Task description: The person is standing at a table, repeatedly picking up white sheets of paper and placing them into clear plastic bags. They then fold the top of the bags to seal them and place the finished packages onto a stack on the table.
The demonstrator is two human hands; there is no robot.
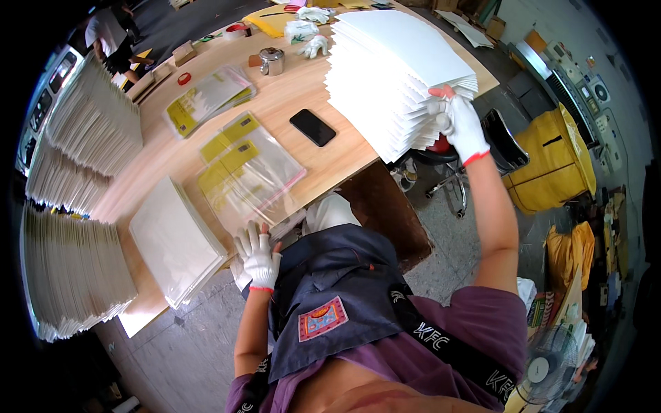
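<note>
Apron [330, 296] cloth hangs nearest, just right of the left hand [259, 258], whose gloved fingers [252, 237] spread wide at the table [330, 162] edge, holding nothing. Just beyond those fingertips lie clear bags [251, 165] with yellow strips; a filled pile [175, 237] sits to their left. Further right, past a black phone [312, 127], the right hand [460, 127] pinches the near corner of the tall white sheet stack [392, 76]. Its sheets already fan unevenly under the fingers; a pull at that corner could likely slide the upper sheets off the edge.
</note>
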